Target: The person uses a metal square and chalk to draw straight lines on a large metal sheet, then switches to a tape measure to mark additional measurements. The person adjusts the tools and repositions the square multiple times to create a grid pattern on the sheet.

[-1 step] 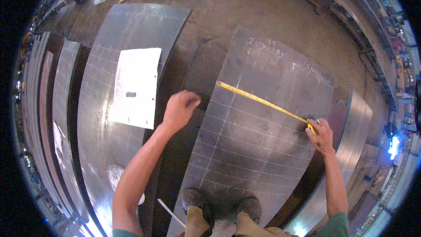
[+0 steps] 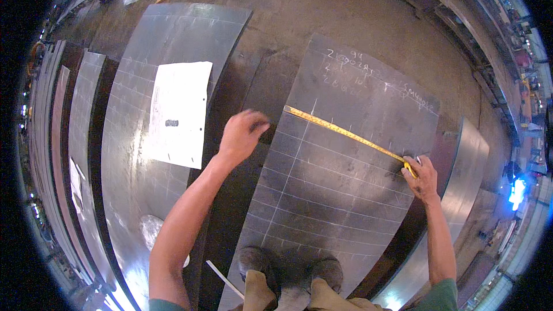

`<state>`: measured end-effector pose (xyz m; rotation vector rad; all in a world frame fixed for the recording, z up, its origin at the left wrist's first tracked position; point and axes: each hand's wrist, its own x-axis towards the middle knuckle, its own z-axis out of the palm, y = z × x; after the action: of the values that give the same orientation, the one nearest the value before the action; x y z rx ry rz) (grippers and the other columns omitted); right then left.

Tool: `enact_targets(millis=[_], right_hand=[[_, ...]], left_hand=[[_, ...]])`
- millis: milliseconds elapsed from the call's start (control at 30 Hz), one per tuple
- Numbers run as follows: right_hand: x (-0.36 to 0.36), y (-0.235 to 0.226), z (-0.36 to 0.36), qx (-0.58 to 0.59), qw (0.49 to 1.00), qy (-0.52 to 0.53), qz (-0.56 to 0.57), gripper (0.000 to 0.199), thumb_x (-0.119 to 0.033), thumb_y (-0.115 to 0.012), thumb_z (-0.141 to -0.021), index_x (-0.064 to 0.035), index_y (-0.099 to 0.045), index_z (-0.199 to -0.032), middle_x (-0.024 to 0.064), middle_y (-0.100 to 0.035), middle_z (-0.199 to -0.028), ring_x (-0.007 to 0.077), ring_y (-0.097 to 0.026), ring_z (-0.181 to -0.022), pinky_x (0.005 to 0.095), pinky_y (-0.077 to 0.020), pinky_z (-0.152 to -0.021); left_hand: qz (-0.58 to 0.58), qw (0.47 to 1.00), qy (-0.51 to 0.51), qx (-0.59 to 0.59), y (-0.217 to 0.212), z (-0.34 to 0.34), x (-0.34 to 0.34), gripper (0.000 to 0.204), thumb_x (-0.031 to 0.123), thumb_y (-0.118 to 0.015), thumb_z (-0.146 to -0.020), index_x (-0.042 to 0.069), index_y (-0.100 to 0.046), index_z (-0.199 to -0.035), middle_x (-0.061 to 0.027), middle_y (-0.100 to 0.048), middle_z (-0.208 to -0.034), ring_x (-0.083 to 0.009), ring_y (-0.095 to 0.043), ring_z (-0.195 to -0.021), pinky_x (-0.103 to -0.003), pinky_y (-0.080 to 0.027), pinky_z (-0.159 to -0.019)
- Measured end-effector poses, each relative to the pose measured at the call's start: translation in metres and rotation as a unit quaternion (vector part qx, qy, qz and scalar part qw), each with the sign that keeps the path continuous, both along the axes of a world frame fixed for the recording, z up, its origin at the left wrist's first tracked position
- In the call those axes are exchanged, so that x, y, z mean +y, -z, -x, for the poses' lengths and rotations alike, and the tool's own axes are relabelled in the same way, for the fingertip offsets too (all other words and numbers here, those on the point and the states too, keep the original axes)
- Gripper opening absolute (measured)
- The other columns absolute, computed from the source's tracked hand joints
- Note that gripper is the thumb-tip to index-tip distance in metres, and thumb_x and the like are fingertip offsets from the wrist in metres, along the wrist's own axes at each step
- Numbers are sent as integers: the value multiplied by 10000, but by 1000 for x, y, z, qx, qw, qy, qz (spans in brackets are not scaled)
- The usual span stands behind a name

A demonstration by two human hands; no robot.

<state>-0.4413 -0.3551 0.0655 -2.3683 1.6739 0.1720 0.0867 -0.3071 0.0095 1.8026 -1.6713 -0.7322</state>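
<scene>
A yellow tape measure (image 2: 345,133) stretches across a dark steel plate (image 2: 331,201) marked with white lines, from its left edge toward its right side. My right hand (image 2: 423,179) is closed around the case end of the tape and rests by the plate's right side. Over the dark gap left of the plate is my left hand (image 2: 241,138), near the tape's far-left end but apart from it. Its fingers are curled and pinched together, slightly blurred; what they hold, if anything, is hidden. White handwriting covers the upper part of the plate.
Left of the gap lies another marked plate (image 2: 190,29) with a white paper sheet (image 2: 181,89) on it. A curved metal plate (image 2: 461,167) sits at right. My shoes (image 2: 325,273) stand on the middle plate, near a thin white strip (image 2: 223,278). Bright light glows far right.
My left hand has shifted slightly right and away from me, closer to the plate's left edge. My right hand and the tape measure have stayed in place.
</scene>
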Motion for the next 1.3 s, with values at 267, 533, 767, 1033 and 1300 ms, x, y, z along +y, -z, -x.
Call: enact_targets(millis=[267,533,767,1033,1300], right_hand=[[1,-1,1,-13,1000,8,-9,416,-408,-719,-832,-208,-703,-1196,198,-607,-1169,370,-625,-1035,453,-537,-850],[-1,-4,-3,-3,1000,-7,2,414,-398,-710,-834,-183,-698,-1188,190,-609,-1119,359,-623,-1021,451,-537,-829],[-1,-10,-10,-6,1000,8,-13,390,-383,-700,-845,-172,-703,-1174,189,-608,-1103,364,-617,-1027,456,-531,-839],[-2,-10,0,-4,1000,15,-25,389,-369,-699,-850,-197,-696,-1199,180,-612,-1119,367,-615,-1047,450,-527,-871],[2,-7,17,20,999,22,-16,378,-360,-694,-863,-223,-690,-1216,164,-603,-1124,353,-613,-1041,451,-525,-868]], left_hand=[[-24,999,11,45,11,41,-62,228,102,-804,-755,81,-741,-973,-121,-636,-949,-337,-626,-897,-434,-500,-789],[-76,997,14,29,12,37,-73,220,202,-849,-701,97,-764,-875,-128,-637,-877,-335,-633,-857,-411,-505,-775],[-65,998,20,7,17,36,-77,190,129,-856,-683,88,-778,-851,-110,-639,-855,-300,-647,-833,-418,-515,-759],[-90,996,11,8,18,35,-77,209,229,-858,-681,125,-779,-844,-140,-638,-862,-341,-641,-877,-425,-515,-810],[-89,996,7,-1,18,37,-76,216,226,-858,-680,119,-781,-850,-134,-651,-877,-329,-645,-881,-410,-522,-812]])
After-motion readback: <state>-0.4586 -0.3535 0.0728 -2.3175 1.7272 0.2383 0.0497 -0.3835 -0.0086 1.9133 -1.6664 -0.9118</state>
